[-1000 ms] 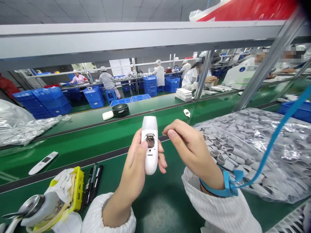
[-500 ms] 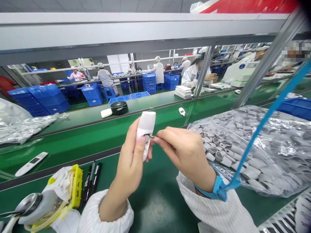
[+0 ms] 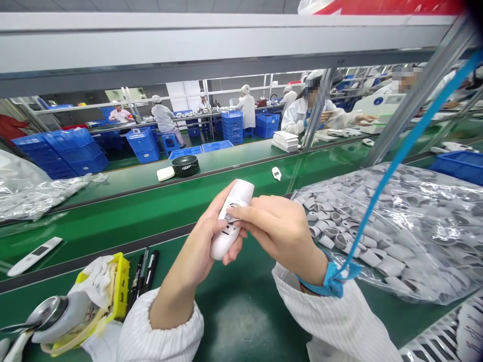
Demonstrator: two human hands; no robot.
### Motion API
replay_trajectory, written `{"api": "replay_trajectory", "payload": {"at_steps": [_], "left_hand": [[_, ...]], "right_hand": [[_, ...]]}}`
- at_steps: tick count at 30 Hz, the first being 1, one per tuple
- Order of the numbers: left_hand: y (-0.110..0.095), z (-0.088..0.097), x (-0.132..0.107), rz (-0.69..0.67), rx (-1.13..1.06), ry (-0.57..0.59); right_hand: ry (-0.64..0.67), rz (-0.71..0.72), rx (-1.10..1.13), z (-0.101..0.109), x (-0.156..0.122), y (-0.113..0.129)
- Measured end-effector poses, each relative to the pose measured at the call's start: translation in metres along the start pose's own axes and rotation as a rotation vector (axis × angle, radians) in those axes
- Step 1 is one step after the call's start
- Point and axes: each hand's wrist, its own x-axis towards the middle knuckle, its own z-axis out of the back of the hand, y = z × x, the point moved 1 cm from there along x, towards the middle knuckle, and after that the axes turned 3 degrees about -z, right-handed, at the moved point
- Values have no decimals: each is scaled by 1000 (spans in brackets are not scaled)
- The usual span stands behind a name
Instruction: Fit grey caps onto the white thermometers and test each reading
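My left hand [image 3: 206, 244] is wrapped round a white handheld device [image 3: 232, 221], tilted with its top to the upper right. My right hand [image 3: 281, 231] pinches a small metal part [image 3: 232, 219] against the round opening in the device's face. A blue wrist strap [image 3: 332, 281] with a blue cord [image 3: 400, 156] is on my right wrist. Both hands hover over the green bench [image 3: 245, 322].
A clear bag of several grey caps [image 3: 396, 226] lies at the right. At lower left are a yellow box with white cloth [image 3: 109, 286], black pens [image 3: 145, 276] and a metal-tipped tool [image 3: 56, 317]. White devices [image 3: 32, 255] ride the green belt [image 3: 124, 213]. Other people work beyond.
The device has tilted from upright toward the right. My right hand moved in from beside it and now presses the small part onto its face. The belt's white devices shifted left.
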Motion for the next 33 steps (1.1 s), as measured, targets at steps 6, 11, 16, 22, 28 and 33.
{"api": "replay_trajectory", "payload": {"at_steps": [6, 11, 16, 22, 28, 33], "left_hand": [[-4, -3, -8, -15, 13, 22], [-4, -5, -12, -92, 79, -55], [3, -9, -15, -174, 231, -150], [8, -11, -13, -402, 565, -257], [11, -14, -13, -317, 488, -238], [18, -13, -10, -381, 668, -244]], "right_hand": [[-233, -199, 226, 2, -5, 5], [-281, -112, 91, 8, -5, 12], [-191, 19, -76, 4, -7, 15], [-189, -28, 16, -13, -9, 14], [-111, -709, 867, -20, -2, 10], [107, -903, 1136, -21, 1, -1]]}}
